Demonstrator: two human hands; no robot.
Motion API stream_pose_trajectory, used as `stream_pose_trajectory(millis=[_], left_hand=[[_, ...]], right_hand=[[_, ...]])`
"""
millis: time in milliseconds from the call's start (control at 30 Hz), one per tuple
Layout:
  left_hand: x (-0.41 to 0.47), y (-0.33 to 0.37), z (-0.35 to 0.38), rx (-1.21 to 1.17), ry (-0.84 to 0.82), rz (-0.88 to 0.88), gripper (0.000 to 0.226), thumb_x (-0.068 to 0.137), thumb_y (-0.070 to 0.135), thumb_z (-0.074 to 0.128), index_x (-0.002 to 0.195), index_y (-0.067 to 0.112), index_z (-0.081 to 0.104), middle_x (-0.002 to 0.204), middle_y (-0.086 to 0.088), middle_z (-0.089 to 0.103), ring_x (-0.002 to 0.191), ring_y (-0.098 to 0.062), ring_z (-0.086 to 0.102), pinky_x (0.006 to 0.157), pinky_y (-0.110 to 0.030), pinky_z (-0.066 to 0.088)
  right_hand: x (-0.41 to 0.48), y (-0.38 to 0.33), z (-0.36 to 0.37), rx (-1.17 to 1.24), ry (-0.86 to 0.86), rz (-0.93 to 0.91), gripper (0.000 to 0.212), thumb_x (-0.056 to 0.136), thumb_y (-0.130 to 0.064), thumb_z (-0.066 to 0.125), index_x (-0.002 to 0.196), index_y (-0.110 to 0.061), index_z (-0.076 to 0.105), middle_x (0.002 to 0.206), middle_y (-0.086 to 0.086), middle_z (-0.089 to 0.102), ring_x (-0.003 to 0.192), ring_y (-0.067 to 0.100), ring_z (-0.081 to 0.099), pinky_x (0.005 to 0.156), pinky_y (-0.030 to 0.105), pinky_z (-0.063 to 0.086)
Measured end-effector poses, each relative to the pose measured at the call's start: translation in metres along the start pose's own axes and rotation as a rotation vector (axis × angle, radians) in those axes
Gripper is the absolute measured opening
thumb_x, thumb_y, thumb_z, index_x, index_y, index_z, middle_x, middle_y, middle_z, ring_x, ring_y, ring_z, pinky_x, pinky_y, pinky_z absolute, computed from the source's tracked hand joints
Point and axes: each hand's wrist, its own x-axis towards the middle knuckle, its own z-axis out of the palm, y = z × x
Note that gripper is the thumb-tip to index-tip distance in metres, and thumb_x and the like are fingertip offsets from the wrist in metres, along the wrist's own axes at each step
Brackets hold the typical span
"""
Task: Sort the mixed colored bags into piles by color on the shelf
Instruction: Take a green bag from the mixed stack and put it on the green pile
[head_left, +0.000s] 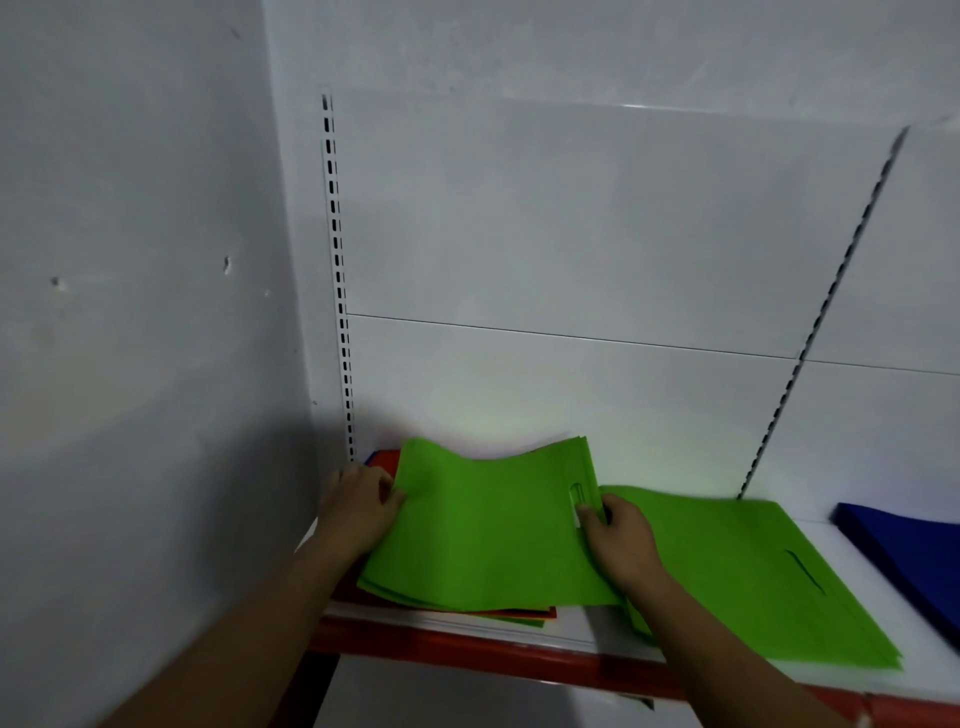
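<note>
Both hands on one green bag (483, 525), lifted slightly off the mixed stack (447, 610) at the left end of the shelf (519, 642). Left hand (358, 506) pinched shut on the bag's left edge, fingers curled over the fabric, thumb side hidden underneath. Right hand (621, 540) clamped on the bag's right edge, just beside the handle slot (575, 501), fingertips pressed on top of the fabric near that cut-out. Between the two grips, the bag bowed: far edge arched up toward the back panel (571, 234), near edge drooping onto the stack. Beneath the held bag, thin layers of green, orange and red at the stack's front edge; behind the left hand, a sliver of red and blue fabric against the slotted upright (337, 270). Directly right of the right hand, and partly under its wrist, a flat green pile (753, 582) with a dark slit handle on top, its near corner overhanging the shelf's red front lip (467, 649). Farther right of that grip, well apart from both hands, a blue pile (914, 551), cut off by the picture's edge. Second slotted upright (831, 291) slanting behind the green pile. Bare white wall (130, 312) left of the left hand.
</note>
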Motion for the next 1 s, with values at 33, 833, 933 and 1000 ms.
stream_pose_trajectory(millis=[33, 833, 933, 1000], left_hand=[[0.002, -0.001, -0.001, -0.097, -0.001, 0.009, 0.016, 0.091, 0.04, 0.066, 0.091, 0.025, 0.062, 0.102, -0.003, 0.062, 0.105, -0.029, 0.057, 0.09, -0.039, 0.048], [0.021, 0.172, 0.019, -0.552, 0.129, 0.305, 0.014, 0.099, 0.004, 0.05, 0.11, 0.005, 0.059, 0.096, -0.014, 0.069, 0.085, -0.028, 0.063, 0.074, -0.038, 0.046], [0.004, 0.217, 0.049, -0.593, 0.017, 0.312, 0.014, 0.1, 0.004, 0.049, 0.111, 0.003, 0.057, 0.097, -0.008, 0.064, 0.086, -0.022, 0.057, 0.07, -0.029, 0.035], [-0.006, 0.239, 0.069, -0.601, -0.046, 0.291, 0.014, 0.099, 0.003, 0.05, 0.11, 0.001, 0.059, 0.098, -0.01, 0.065, 0.088, -0.022, 0.058, 0.07, -0.027, 0.033]], right_hand=[[0.001, -0.003, -0.001, 0.006, 0.007, -0.001, 0.022, 0.1, -0.019, 0.057, 0.079, -0.023, 0.061, 0.069, -0.005, 0.061, 0.063, 0.012, 0.058, 0.048, 0.017, 0.032], [0.001, 0.014, -0.157, 0.034, 0.457, 0.053, 0.02, 0.101, -0.027, 0.054, 0.095, -0.01, 0.065, 0.084, 0.006, 0.069, 0.071, 0.021, 0.063, 0.061, 0.03, 0.046], [-0.017, 0.044, -0.199, -0.047, 0.505, 0.093, 0.019, 0.1, -0.023, 0.056, 0.093, -0.009, 0.065, 0.076, 0.0, 0.064, 0.065, 0.016, 0.057, 0.051, 0.021, 0.039], [-0.024, 0.064, -0.222, -0.093, 0.517, 0.125, 0.02, 0.099, -0.024, 0.059, 0.091, -0.007, 0.067, 0.077, 0.003, 0.065, 0.068, 0.019, 0.058, 0.056, 0.029, 0.038]])
